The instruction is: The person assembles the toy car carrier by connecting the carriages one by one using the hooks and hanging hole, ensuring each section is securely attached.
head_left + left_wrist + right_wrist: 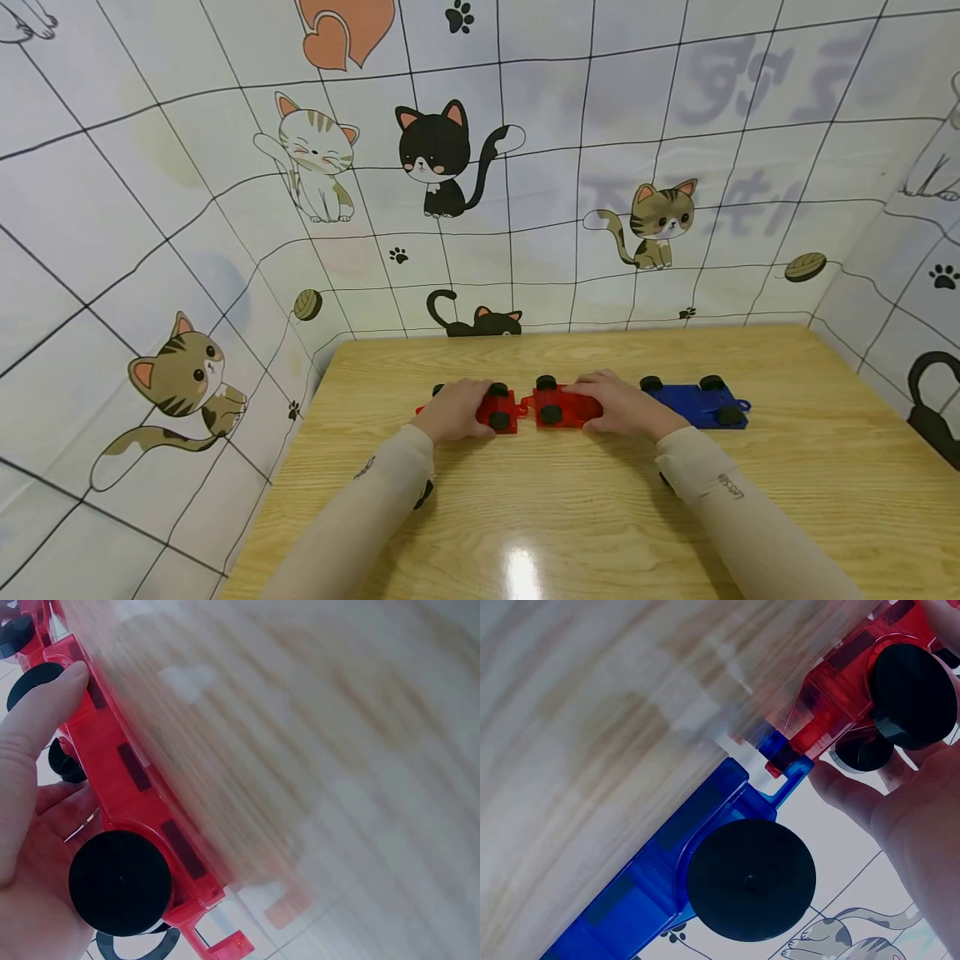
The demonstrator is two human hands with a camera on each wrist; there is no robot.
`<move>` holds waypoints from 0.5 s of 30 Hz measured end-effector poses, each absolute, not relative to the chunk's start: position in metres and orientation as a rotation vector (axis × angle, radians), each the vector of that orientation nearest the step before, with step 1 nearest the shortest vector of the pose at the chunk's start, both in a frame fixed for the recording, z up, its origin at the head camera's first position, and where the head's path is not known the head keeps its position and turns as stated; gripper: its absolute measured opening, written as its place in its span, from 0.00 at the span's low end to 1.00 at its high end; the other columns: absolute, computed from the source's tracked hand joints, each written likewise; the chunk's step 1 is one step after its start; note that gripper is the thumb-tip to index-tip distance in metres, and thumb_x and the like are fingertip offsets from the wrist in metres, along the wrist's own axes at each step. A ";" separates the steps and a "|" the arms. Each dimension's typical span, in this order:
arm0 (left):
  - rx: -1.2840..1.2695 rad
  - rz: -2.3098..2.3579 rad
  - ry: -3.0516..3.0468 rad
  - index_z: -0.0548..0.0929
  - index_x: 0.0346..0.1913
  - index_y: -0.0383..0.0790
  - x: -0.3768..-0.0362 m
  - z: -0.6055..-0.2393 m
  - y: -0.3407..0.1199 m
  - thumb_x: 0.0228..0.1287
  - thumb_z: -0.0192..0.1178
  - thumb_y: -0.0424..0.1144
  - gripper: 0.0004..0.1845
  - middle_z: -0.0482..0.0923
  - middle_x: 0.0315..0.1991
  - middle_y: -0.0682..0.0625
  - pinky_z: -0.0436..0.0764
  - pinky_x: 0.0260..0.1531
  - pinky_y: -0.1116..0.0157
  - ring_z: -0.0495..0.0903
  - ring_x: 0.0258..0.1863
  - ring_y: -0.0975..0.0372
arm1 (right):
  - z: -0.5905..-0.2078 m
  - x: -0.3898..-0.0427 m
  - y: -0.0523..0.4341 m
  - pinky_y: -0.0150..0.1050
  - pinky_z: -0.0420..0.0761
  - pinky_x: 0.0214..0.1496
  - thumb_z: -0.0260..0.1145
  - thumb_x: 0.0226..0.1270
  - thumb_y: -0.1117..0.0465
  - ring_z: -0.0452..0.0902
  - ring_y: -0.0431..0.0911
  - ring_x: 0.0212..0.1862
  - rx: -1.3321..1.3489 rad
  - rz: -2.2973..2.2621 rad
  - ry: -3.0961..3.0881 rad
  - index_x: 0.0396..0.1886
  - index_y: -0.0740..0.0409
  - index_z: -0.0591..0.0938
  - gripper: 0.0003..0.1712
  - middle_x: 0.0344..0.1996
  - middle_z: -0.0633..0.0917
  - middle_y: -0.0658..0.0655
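Note:
My left hand [456, 410] grips a translucent red toy car base [508, 406] with black wheels, thumb on its near side. My right hand [621, 405] holds a second red toy car base [579, 408] across its right part. Both lie wheels up on the table, ends meeting at small red couplings [524, 406] between the hands. A blue toy car base [690, 403] lies to the right of my right hand. In the right wrist view its blue loop [793, 780] overlaps the red base's end piece; whether they are hooked cannot be told.
The light wood table [555, 517] runs along a back wall cloth [540, 275] printed with cats and grid lines. Similar cloth rises at both sides. A small dark object shows beneath each sleeve cuff.

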State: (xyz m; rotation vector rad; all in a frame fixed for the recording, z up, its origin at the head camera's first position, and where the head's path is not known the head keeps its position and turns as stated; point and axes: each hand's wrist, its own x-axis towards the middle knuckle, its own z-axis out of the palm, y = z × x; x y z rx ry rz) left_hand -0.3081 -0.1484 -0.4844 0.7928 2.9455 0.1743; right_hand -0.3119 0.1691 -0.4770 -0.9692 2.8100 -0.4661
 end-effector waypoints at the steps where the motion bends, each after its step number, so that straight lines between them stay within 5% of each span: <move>1: 0.792 0.182 2.945 0.68 0.68 0.42 -0.308 -0.485 -0.148 0.50 0.69 0.61 0.45 0.78 0.51 0.52 0.74 0.56 0.56 0.76 0.52 0.58 | -0.477 -0.312 0.169 0.61 0.70 0.61 0.74 0.56 0.56 0.60 0.61 0.68 -0.970 -0.464 2.811 0.68 0.46 0.72 0.38 0.66 0.70 0.63; 15: 0.789 0.242 2.921 0.69 0.66 0.45 -0.309 -0.484 -0.147 0.50 0.70 0.61 0.43 0.78 0.50 0.54 0.76 0.53 0.57 0.77 0.48 0.61 | -0.481 -0.311 0.169 0.59 0.70 0.62 0.74 0.57 0.55 0.59 0.61 0.68 -1.000 -0.399 2.811 0.68 0.47 0.73 0.38 0.66 0.70 0.63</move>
